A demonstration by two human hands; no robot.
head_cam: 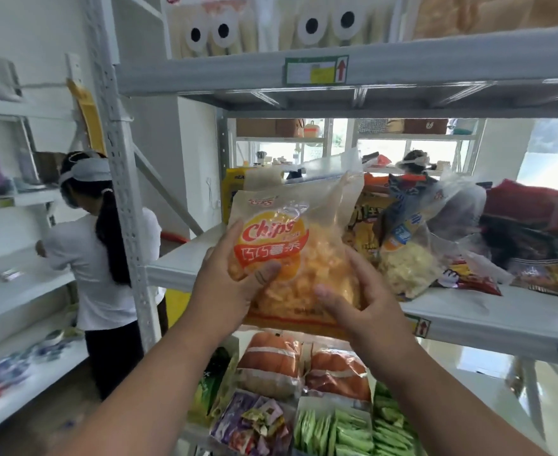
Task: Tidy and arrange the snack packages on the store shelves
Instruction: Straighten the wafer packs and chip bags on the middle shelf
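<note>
A clear bag of orange chips point(307, 258) with a yellow "Chips" label is held upright in front of the middle shelf point(488, 311). My left hand point(228, 284) grips its lower left side, thumb across the label. My right hand point(363, 307) holds the lower right corner, thumb on the front and fingers behind. To the right on the shelf stands another clear bag with pale chips point(409, 258), leaning among a heap of yellow, red and dark snack packs point(531, 238).
A grey upright post point(122, 192) stands at left. The shelf below holds orange bags point(271, 363), mixed candy point(254, 426) and green packets point(353, 432). A person in a white shirt point(96, 258) works at white shelves on the left. The upper shelf point(402, 64) carries pale packages.
</note>
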